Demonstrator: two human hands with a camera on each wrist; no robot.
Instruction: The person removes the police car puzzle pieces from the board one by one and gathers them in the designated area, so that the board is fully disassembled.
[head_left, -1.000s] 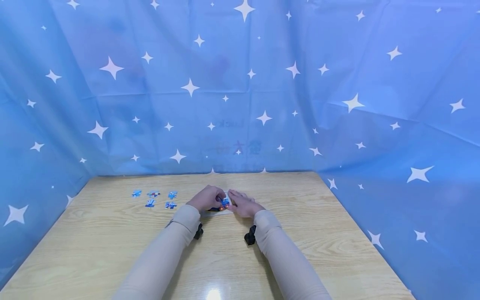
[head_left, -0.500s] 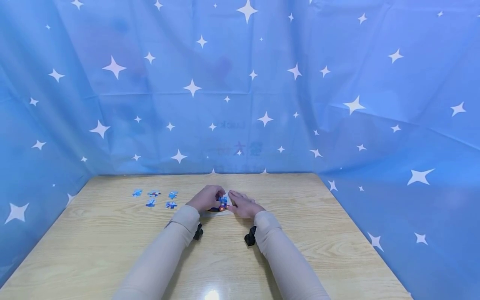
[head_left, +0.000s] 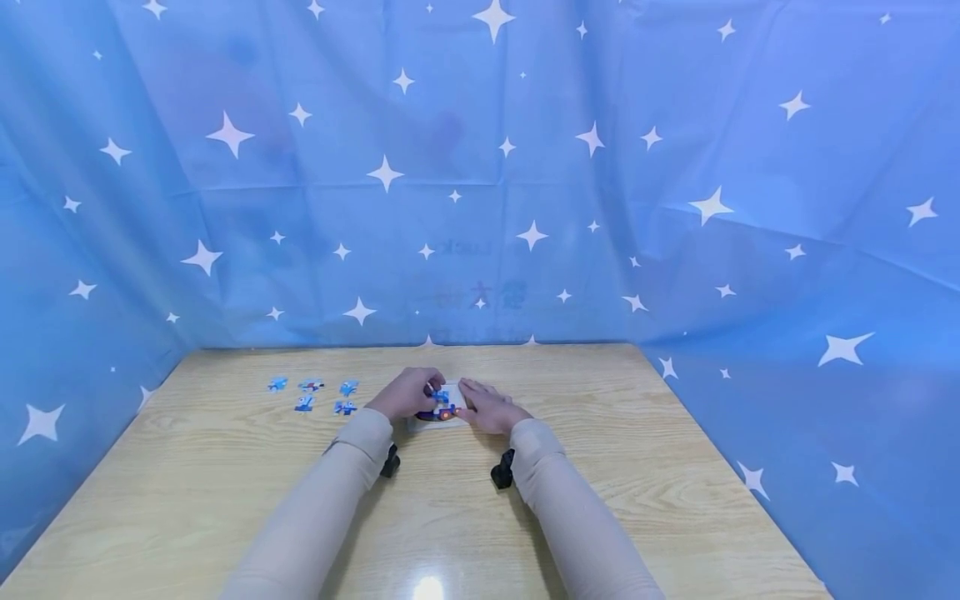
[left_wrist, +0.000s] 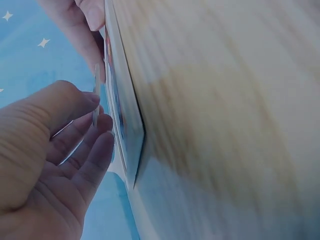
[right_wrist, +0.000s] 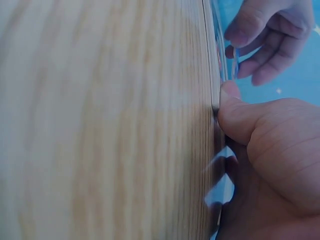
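Puzzle piece (left_wrist: 97, 77), blue in its visible part, is held by the left hand (head_left: 408, 393) just above the puzzle board (head_left: 437, 425), and in both wrist views a narrow gap seems to separate the two. The grip of this hand is a pinch: the thumb lies against one side of the piece and the fingertips against the other. The right hand (head_left: 491, 410) rests at the right part of the board, its fingers stretched out and its thumb at the near edge; it does not hold a piece. I judge that the piece is very light and thin, rather stiff, probably of card, so it may bend at the knobs or lose its printed layer if pressed hard. Its smooth face could be a little slippery; to take it by two opposite edges should be safest. In the left wrist view it shows edge-on, almost parallel to the face of the board, with a slight tilt. A clear long axis I cannot tell, and which way its picture points is too small to read. The near edge of the board runs roughly from left to right. Five loose pieces (head_left: 303, 403) lie on the surface (head_left: 600, 467), to the left of the left hand.
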